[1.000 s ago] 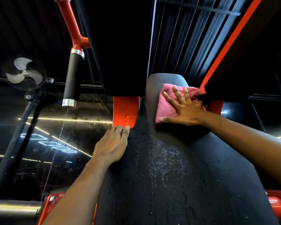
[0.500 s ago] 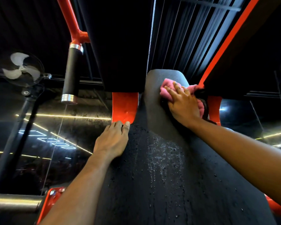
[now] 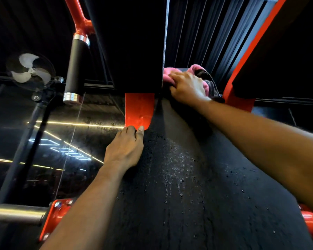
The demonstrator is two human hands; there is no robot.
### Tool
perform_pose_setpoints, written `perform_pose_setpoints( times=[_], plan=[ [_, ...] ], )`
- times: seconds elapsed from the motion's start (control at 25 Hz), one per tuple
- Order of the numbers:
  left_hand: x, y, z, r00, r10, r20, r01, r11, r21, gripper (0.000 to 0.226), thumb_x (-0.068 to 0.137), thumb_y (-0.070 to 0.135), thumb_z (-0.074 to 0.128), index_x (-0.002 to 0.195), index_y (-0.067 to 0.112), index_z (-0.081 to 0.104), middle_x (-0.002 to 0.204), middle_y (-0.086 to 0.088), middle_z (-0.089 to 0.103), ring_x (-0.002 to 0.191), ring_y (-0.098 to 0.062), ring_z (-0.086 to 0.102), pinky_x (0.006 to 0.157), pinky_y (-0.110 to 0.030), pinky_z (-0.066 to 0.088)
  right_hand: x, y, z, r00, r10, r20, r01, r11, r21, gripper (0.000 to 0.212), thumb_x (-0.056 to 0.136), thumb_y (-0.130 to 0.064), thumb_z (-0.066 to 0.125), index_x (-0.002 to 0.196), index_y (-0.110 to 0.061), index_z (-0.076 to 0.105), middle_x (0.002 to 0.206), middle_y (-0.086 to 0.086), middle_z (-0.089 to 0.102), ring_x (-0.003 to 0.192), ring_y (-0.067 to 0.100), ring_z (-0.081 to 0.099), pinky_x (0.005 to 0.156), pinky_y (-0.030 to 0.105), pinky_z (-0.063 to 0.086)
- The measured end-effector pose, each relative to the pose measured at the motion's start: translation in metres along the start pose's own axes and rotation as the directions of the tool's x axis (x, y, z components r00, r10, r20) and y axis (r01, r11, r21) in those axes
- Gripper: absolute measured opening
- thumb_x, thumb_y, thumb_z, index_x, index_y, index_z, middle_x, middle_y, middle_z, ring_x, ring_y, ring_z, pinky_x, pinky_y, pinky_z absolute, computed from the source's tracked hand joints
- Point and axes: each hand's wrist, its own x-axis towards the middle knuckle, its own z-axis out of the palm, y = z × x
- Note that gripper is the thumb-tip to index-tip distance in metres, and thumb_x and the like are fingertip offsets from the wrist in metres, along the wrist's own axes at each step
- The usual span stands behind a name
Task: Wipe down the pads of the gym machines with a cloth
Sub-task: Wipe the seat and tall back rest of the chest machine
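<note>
The right hand [image 3: 187, 85] curls around the bunched pink cloth [image 3: 195, 68], pressing it on the far end of the long black textured pad [image 3: 179, 186], apparently to scrub there. The left hand [image 3: 125, 148], fingers straight and together, braces on the pad's left edge.

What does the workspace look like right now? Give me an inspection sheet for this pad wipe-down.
Surface: black pad speckled with droplets down its middle.
Job's things: pink cloth bunched at the pad's top end.
Clutter: nothing seen.
Grippers: right hand grips the cloth; left hand rests flat on the pad's left edge, fingertips at the red bracket.
Cables: thin line left of the bracket; cord or reflection, cannot tell.
Surroundings: black grip handle, fan on a stand, light strips.
</note>
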Motion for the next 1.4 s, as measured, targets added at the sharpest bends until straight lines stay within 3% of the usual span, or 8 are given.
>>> perform_pose_setpoints(
  times=[0.24, 0.48, 0.64, 0.8, 1.04, 1.16, 1.24, 1.4],
  plan=[
    [0.002, 0.0, -0.003, 0.999, -0.029, 0.031, 0.03, 0.999, -0.015, 0.045, 0.103, 0.053, 0.014, 0.102, 0.024, 0.049, 0.124, -0.008, 0.057, 0.118, -0.029, 0.05, 0.096, -0.047, 0.04, -0.087, 0.004, -0.008, 0.97, -0.232, 0.065, 0.238, 0.968, -0.086, 0.06, 0.095, -0.066, 0.034, 0.149, -0.044, 0.043, 0.157, -0.013, 0.043, 0.14, 0.017, 0.046, 0.092, 0.04, 0.052],
    [0.001, 0.004, -0.012, 0.992, -0.068, 0.109, 0.071, 0.997, -0.029, 0.048, 0.104, 0.052, 0.015, 0.11, 0.022, 0.052, 0.125, -0.004, 0.056, 0.118, -0.026, 0.048, 0.097, -0.049, 0.04, -0.174, 0.05, -0.026, 0.984, 0.176, -0.003, -0.176, 0.983, -0.05, 0.056, 0.096, -0.05, 0.05, 0.15, -0.04, 0.041, 0.158, -0.008, 0.042, 0.139, 0.028, 0.045, 0.1, 0.047, 0.051],
    [0.001, 0.004, -0.011, 0.99, -0.051, 0.128, 0.054, 0.998, -0.021, 0.046, 0.103, 0.051, 0.016, 0.107, 0.02, 0.049, 0.123, -0.007, 0.055, 0.115, -0.027, 0.048, 0.099, -0.048, 0.039, -0.201, 0.027, -0.031, 0.903, 0.424, -0.075, -0.431, 0.891, -0.142, 0.051, 0.096, -0.047, 0.051, 0.146, -0.037, 0.045, 0.151, 0.002, 0.048, 0.125, 0.04, 0.051, 0.083, 0.05, 0.052],
    [0.002, 0.002, -0.006, 0.994, -0.039, 0.106, 0.04, 0.999, -0.006, 0.045, 0.104, 0.05, 0.018, 0.11, 0.018, 0.049, 0.121, -0.006, 0.054, 0.112, -0.025, 0.048, 0.094, -0.044, 0.038, -0.126, 0.02, -0.017, 0.918, 0.376, -0.128, -0.386, 0.921, -0.063, 0.038, 0.093, -0.035, 0.055, 0.131, -0.029, 0.057, 0.143, 0.007, 0.052, 0.115, 0.041, 0.053, 0.082, 0.046, 0.048],
    [0.001, -0.001, 0.0, 0.999, -0.001, 0.043, 0.001, 1.0, 0.0, 0.042, 0.104, 0.049, 0.02, 0.109, 0.019, 0.049, 0.12, -0.006, 0.055, 0.101, -0.019, 0.043, 0.088, -0.041, 0.036, -0.007, 0.031, -0.001, 0.89, 0.435, -0.141, -0.444, 0.895, -0.045, 0.036, 0.099, -0.047, 0.048, 0.118, -0.022, 0.066, 0.126, 0.008, 0.063, 0.109, 0.039, 0.059, 0.085, 0.043, 0.046],
    [-0.001, 0.0, 0.0, 0.999, -0.009, 0.037, 0.009, 1.0, -0.014, 0.045, 0.105, 0.048, 0.019, 0.112, 0.017, 0.051, 0.123, -0.008, 0.056, 0.113, -0.026, 0.047, 0.094, -0.046, 0.038, -0.038, 0.003, 0.005, 0.971, 0.207, -0.119, -0.223, 0.965, -0.137, 0.037, 0.092, -0.044, 0.052, 0.123, -0.026, 0.062, 0.129, 0.004, 0.063, 0.111, 0.036, 0.06, 0.067, 0.037, 0.046],
    [-0.002, 0.001, -0.002, 0.999, -0.016, 0.04, 0.016, 1.0, -0.011, 0.047, 0.105, 0.049, 0.018, 0.113, 0.017, 0.051, 0.125, -0.009, 0.056, 0.117, -0.028, 0.047, 0.097, -0.048, 0.039, -0.079, -0.013, 0.007, 0.997, 0.003, -0.077, -0.014, 0.99, -0.142, 0.043, 0.092, -0.049, 0.048, 0.129, -0.03, 0.059, 0.136, 0.0, 0.061, 0.117, 0.033, 0.059, 0.07, 0.038, 0.051],
    [0.0, 0.005, -0.005, 0.996, -0.047, 0.074, 0.048, 0.999, -0.018, 0.048, 0.104, 0.049, 0.017, 0.113, 0.017, 0.053, 0.129, -0.011, 0.055, 0.12, -0.03, 0.047, 0.1, -0.048, 0.038, -0.122, -0.008, -0.005, 0.996, -0.091, 0.008, 0.092, 0.992, -0.089, 0.046, 0.092, -0.054, 0.051, 0.133, -0.035, 0.057, 0.141, -0.005, 0.057, 0.123, 0.028, 0.054, 0.073, 0.043, 0.058]
  ],
)
